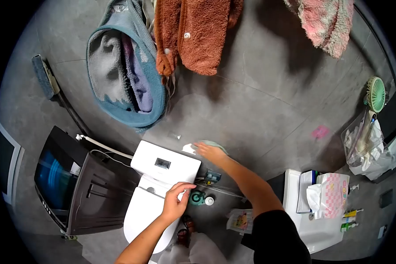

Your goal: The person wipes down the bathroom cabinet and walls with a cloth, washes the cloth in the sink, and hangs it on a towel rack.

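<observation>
My right hand (210, 152) is stretched out to the grey wall above the toilet. A pale green cloth (216, 145) shows at its edge, and the fingers press on it, partly hiding it. A small white patch (189, 148), whose kind I cannot make out, lies beside the fingertips. Over the white toilet (145, 215) hovers my left hand (177, 201), its fingers curved and apart with nothing visible in them. The toilet lid is down, and the tank (167, 160) with its dark flush button stands just behind that hand.
A dark washing machine (101, 193) stands left of the toilet. Towels (207, 35) and a blue-rimmed fabric item (127, 79) hang on the wall. To the right, a white sink (321, 235) carries a pink-checked tissue pack (334, 193). A teal object (197, 198) sits beside the toilet.
</observation>
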The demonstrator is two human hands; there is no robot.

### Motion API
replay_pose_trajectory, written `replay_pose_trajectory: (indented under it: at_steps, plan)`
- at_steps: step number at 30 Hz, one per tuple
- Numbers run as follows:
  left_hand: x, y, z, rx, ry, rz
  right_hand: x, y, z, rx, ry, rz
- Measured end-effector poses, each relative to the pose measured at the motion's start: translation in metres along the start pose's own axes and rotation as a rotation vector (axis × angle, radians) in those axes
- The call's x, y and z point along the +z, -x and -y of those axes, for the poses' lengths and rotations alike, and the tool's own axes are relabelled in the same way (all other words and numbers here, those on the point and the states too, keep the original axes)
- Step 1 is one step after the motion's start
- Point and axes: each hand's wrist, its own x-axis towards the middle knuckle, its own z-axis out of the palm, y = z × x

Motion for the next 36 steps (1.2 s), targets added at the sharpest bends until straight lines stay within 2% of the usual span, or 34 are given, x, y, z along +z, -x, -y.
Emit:
replay_pose_trajectory:
  at_steps: [1,3,5,7,10,11,13,14,16,18,20,22,24,25,28,31,33,36]
  plan:
    - [-0.002,0.004,0.002,0.001,-0.002,0.004,0.000,0.023,0.003,0.026,-0.149,0.070]
    - [-0.008,0.014,0.001,-0.044,0.013,0.009,0.012,0.056,0.002,0.104,-0.242,0.030]
    - [-0.014,0.023,0.005,-0.088,0.015,0.007,-0.104,0.070,-0.054,0.394,-0.535,0.224]
    - [-0.016,0.032,0.011,-0.144,0.025,0.010,-0.104,0.102,-0.088,0.492,-0.406,-0.339]
    - [-0.009,0.037,0.025,-0.078,0.030,0.005,-0.145,0.099,-0.108,0.875,0.035,-0.492]
    - [-0.007,0.038,0.028,-0.107,0.040,0.016,-0.117,0.095,-0.092,0.886,-0.022,-0.420]
    - [-0.001,0.040,0.020,-0.170,0.065,0.037,-0.050,0.105,-0.038,0.674,-0.364,-0.150]
    - [0.001,0.043,0.019,-0.155,0.060,0.046,-0.022,0.115,-0.012,0.506,-0.179,-0.172]
    - [0.004,0.048,0.016,-0.117,0.048,0.084,-0.011,0.130,0.016,0.405,-0.124,-0.233]
    - [0.010,0.057,0.025,-0.169,0.089,0.109,-0.016,0.155,0.045,0.551,-0.385,-0.283]
    - [0.024,0.067,0.042,-0.235,0.121,0.137,-0.059,0.138,0.068,1.056,-0.840,-0.225]
    - [0.044,0.071,0.046,-0.264,0.171,0.191,-0.080,0.145,0.093,1.293,-0.967,-0.466]
    - [0.063,0.075,0.039,-0.245,0.188,0.285,-0.115,0.158,0.121,1.430,-1.141,-0.566]
    - [0.071,0.077,0.036,-0.299,0.190,0.341,-0.128,0.164,0.135,1.478,-1.190,-0.600]
    - [0.105,0.085,0.033,-0.191,0.179,0.446,-0.164,0.193,0.186,1.630,-1.231,-0.648]
    - [0.140,0.090,0.019,-0.192,0.201,0.549,-0.188,0.232,0.222,1.816,-1.205,-0.724]
    - [0.167,0.090,0.000,-0.108,0.225,0.609,-0.203,0.271,0.232,1.933,-1.223,-0.780]
    - [0.213,0.089,-0.037,-0.102,0.296,0.707,-0.251,0.330,0.220,2.138,-1.296,-0.786]
